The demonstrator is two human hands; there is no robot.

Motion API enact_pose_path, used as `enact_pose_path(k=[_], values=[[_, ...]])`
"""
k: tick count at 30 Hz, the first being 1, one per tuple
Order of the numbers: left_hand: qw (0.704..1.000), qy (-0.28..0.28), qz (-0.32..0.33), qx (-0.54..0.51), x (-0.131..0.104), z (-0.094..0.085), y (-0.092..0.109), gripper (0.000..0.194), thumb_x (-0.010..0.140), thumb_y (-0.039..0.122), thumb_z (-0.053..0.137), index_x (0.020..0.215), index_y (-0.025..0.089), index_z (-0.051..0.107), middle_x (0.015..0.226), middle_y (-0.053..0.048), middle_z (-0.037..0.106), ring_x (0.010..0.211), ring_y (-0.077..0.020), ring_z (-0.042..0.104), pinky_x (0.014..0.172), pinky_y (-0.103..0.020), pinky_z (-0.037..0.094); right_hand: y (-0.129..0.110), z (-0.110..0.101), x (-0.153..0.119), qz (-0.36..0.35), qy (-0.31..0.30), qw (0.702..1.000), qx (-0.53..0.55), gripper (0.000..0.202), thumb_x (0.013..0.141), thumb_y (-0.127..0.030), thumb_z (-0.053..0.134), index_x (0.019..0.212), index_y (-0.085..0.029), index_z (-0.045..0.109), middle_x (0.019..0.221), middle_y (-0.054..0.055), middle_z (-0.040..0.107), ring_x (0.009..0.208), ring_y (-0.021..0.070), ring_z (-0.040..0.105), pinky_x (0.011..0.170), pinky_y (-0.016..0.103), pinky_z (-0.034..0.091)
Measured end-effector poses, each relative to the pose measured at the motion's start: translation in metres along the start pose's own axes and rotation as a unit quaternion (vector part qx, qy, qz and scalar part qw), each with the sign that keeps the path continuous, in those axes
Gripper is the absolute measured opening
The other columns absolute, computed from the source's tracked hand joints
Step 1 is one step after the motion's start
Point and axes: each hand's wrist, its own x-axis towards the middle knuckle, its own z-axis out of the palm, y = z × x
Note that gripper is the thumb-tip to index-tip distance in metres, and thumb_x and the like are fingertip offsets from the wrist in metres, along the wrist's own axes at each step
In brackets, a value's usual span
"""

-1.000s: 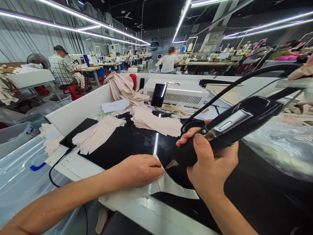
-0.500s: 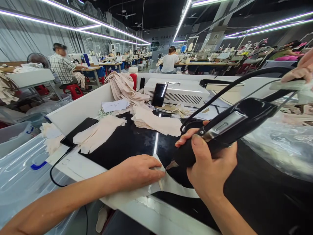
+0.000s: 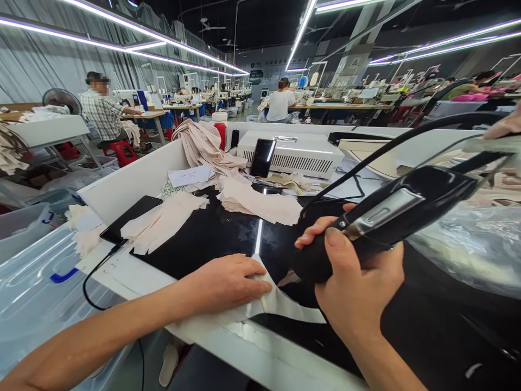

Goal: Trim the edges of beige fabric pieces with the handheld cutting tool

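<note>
My right hand [image 3: 356,277] is wrapped around a bulky black handheld tool [image 3: 401,209] with a metal clip on its side. A thick black cable runs up from it. Its front end is low over the black work surface [image 3: 234,236], partly hidden by my fingers. My left hand [image 3: 232,279], fingers together and bent, holds a cream fabric piece [image 3: 280,304] near the table's front edge. One strip of that fabric curves right, below the tool. Whether the tool touches it cannot be seen.
Stacked cream fabric pieces [image 3: 260,201] and more cut pieces [image 3: 165,222] lie beyond my hands. Behind them stand a phone [image 3: 263,157] and a white vented box [image 3: 301,152]. A clear plastic bag [image 3: 472,244] is at right. Another person's hand [image 3: 507,125] is at the upper right.
My right hand and the tool have shifted slightly right. My left hand stays on the fabric, almost unmoved. The other person's hand has moved right, partly out of view.
</note>
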Motion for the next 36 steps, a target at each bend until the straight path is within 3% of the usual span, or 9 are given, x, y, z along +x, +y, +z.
enact_pose_path(k=[5, 9, 13, 17, 23, 28, 36], values=[[0.999, 0.052, 0.011, -0.008, 0.003, 0.004, 0.005, 0.023, 0.132, 0.017, 0.062, 0.137, 0.013, 0.084, 0.141, -0.016, 0.089, 0.143, -0.0270, 0.085, 0.133, -0.041, 0.069, -0.013, -0.010, 0.003, -0.016, 0.060, 0.998, 0.008, 0.047, 0.077, -0.044, 0.111, 0.112, -0.033, 0.081, 0.076, -0.007, 0.077, 0.056, 0.0241, 0.071, 0.058, 0.043, 0.066], [0.998, 0.041, -0.018, -0.046, 0.011, 0.013, 0.019, 0.022, 0.131, 0.018, 0.064, 0.137, 0.013, 0.084, 0.139, -0.017, 0.088, 0.132, -0.0248, 0.087, 0.121, -0.035, 0.073, -0.019, -0.023, 0.000, 0.001, 0.072, 0.997, -0.011, 0.045, 0.076, -0.037, 0.108, 0.112, -0.035, 0.083, 0.076, -0.006, 0.077, 0.058, 0.0255, 0.071, 0.058, 0.044, 0.066], [0.998, 0.019, -0.023, -0.051, 0.018, 0.020, 0.031, 0.020, 0.128, 0.014, 0.065, 0.121, 0.014, 0.083, 0.128, -0.015, 0.087, 0.119, -0.0240, 0.087, 0.111, -0.033, 0.074, -0.019, -0.031, -0.005, -0.004, 0.068, 0.997, -0.021, 0.046, 0.076, -0.042, 0.112, 0.111, -0.035, 0.083, 0.077, -0.004, 0.077, 0.059, 0.0259, 0.070, 0.058, 0.045, 0.067], [0.998, 0.023, -0.033, -0.037, 0.017, 0.020, 0.035, 0.024, 0.132, 0.016, 0.060, 0.119, 0.014, 0.080, 0.119, -0.011, 0.085, 0.108, -0.0236, 0.085, 0.103, -0.034, 0.074, -0.016, -0.034, -0.009, -0.007, 0.061, 0.998, -0.035, 0.051, 0.076, -0.050, 0.114, 0.114, -0.037, 0.083, 0.079, -0.005, 0.077, 0.060, 0.0259, 0.070, 0.060, 0.046, 0.068], [0.999, 0.007, -0.042, -0.026, 0.012, 0.015, 0.037, 0.016, 0.132, 0.023, 0.064, 0.129, 0.017, 0.078, 0.122, -0.009, 0.083, 0.111, -0.0244, 0.084, 0.103, -0.034, 0.073, -0.015, -0.038, -0.014, 0.018, 0.059, 0.997, -0.046, 0.057, 0.077, -0.056, 0.115, 0.119, -0.038, 0.081, 0.081, -0.005, 0.079, 0.064, 0.0261, 0.073, 0.068, 0.047, 0.069], [0.998, -0.020, -0.051, 0.003, 0.012, 0.015, 0.043, 0.015, 0.131, 0.032, 0.073, 0.138, 0.019, 0.077, 0.121, -0.009, 0.080, 0.115, -0.0258, 0.083, 0.100, -0.036, 0.074, -0.018, -0.036, -0.013, -0.001, 0.063, 0.997, -0.052, 0.056, 0.077, -0.057, 0.115, 0.116, -0.037, 0.082, 0.081, -0.005, 0.078, 0.061, 0.0263, 0.072, 0.066, 0.048, 0.068], [0.998, -0.011, -0.051, 0.020, 0.009, 0.018, 0.049, 0.014, 0.132, 0.030, 0.070, 0.135, 0.018, 0.077, 0.123, -0.010, 0.079, 0.116, -0.0270, 0.082, 0.090, -0.035, 0.075, -0.019, -0.026, -0.009, -0.013, 0.065, 0.998, -0.024, 0.050, 0.078, -0.047, 0.113, 0.116, -0.036, 0.082, 0.079, -0.006, 0.077, 0.058, 0.0264, 0.070, 0.061, 0.047, 0.066]])
